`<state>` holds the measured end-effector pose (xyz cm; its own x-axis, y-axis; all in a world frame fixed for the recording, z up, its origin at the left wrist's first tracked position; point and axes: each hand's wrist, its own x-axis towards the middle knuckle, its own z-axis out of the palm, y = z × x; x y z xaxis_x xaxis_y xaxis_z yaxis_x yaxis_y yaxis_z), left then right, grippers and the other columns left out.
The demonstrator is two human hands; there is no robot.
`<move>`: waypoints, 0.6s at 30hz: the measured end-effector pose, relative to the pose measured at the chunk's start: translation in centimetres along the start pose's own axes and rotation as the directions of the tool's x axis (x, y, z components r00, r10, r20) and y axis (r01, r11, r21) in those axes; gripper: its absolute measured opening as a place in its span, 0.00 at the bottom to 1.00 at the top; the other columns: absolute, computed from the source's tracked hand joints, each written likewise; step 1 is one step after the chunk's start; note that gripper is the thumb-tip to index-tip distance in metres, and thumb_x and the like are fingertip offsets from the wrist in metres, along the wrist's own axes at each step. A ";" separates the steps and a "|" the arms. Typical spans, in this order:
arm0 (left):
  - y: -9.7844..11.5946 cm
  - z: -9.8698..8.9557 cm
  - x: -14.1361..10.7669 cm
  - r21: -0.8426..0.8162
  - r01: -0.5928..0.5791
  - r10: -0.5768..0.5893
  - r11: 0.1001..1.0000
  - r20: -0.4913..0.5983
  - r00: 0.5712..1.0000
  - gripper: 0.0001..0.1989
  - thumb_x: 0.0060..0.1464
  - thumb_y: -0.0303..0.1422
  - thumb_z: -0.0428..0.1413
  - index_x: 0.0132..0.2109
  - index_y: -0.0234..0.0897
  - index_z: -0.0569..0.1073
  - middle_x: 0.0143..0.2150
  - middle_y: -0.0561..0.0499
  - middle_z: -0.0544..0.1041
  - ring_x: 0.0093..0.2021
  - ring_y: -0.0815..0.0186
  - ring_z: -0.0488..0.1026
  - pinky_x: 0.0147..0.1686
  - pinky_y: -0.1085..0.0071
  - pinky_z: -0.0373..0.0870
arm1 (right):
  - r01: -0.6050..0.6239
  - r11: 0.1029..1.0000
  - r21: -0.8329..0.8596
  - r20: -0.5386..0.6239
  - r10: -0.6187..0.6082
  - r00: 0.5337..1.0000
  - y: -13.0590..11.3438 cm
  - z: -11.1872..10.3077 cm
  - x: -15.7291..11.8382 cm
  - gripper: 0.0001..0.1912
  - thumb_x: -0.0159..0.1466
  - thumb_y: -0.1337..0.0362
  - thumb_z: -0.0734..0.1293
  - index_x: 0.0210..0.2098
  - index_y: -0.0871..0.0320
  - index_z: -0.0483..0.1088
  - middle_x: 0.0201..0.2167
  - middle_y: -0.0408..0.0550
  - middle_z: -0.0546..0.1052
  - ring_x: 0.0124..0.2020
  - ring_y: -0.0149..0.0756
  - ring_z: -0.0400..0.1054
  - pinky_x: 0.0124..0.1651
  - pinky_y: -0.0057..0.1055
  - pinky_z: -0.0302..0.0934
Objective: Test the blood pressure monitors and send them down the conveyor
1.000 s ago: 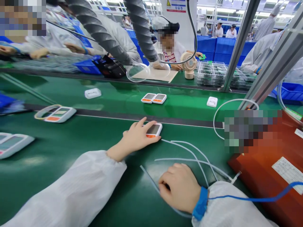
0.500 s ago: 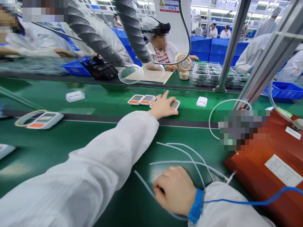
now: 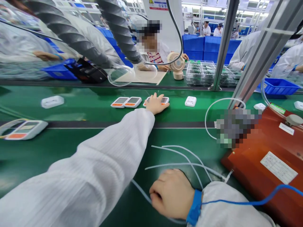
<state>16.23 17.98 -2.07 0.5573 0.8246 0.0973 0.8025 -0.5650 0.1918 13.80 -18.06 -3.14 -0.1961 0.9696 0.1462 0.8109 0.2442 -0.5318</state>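
My left hand (image 3: 155, 104) stretches out over the green belt, fingers spread on top of white handheld devices (image 3: 165, 100) with grey screens and orange strips. Its palm and fingers partly cover them. Just left of it, apart by a small gap, two similar devices (image 3: 133, 101) lie side by side. My right hand (image 3: 171, 194) rests on the near green surface, loosely curled into a fist with a dark hollow by the thumb and nothing visible inside. It wears a blue wrist strap (image 3: 194, 207). Thin pale tubes (image 3: 175, 164) lie around it, and one passes behind the fist.
White pieces (image 3: 190, 101) (image 3: 52, 101) lie face down on the belt. At the left, another device (image 3: 27, 130) has a loop of band or cable. A red-brown box (image 3: 267, 157) stands right, beside a metal post (image 3: 255, 56). Grey ducts (image 3: 118, 28) hang overhead; co-workers sit opposite.
A gap has opened between the left pair of devices and those under my left hand. The view has shifted, moving most things leftward in it. My right hand stays curled.
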 end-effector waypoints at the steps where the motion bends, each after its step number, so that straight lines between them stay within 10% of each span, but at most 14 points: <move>1: 0.7 -0.2 -0.4 -0.025 -0.011 0.010 1.000 -0.042 0.999 0.39 0.58 0.52 0.50 0.70 0.36 0.56 0.74 0.31 0.45 0.73 0.37 0.44 0.63 0.34 0.46 | 0.003 1.000 0.004 -0.002 -0.003 1.000 0.0 0.0 -0.1 0.02 0.64 0.64 0.70 0.35 0.55 0.75 0.32 0.41 0.76 0.37 0.37 0.68 0.41 0.34 0.58; 8: 4.1 -1.0 -4.1 -0.211 -0.472 0.452 0.856 -0.139 0.881 0.36 0.54 0.41 0.58 0.67 0.35 0.61 0.75 0.36 0.44 0.74 0.44 0.46 0.66 0.47 0.54 | 0.001 1.000 -0.021 0.019 -0.001 1.000 0.0 0.0 -0.4 0.03 0.66 0.64 0.68 0.36 0.56 0.74 0.33 0.43 0.75 0.38 0.38 0.67 0.41 0.35 0.58; 18: 1.4 0.3 -9.5 -0.430 -0.535 0.464 0.727 -0.266 0.845 0.24 0.58 0.43 0.53 0.59 0.38 0.69 0.68 0.41 0.65 0.65 0.52 0.64 0.54 0.59 0.71 | -0.017 0.999 0.037 0.043 0.016 0.999 -0.4 -0.5 -0.6 0.04 0.67 0.66 0.66 0.35 0.56 0.73 0.32 0.43 0.74 0.38 0.37 0.65 0.42 0.34 0.55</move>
<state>12.16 9.31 -3.03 0.7869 0.4419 0.4307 0.1939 -0.8397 0.5072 13.82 -18.81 -2.61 -0.2070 0.9731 0.1016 0.7934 0.2277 -0.5645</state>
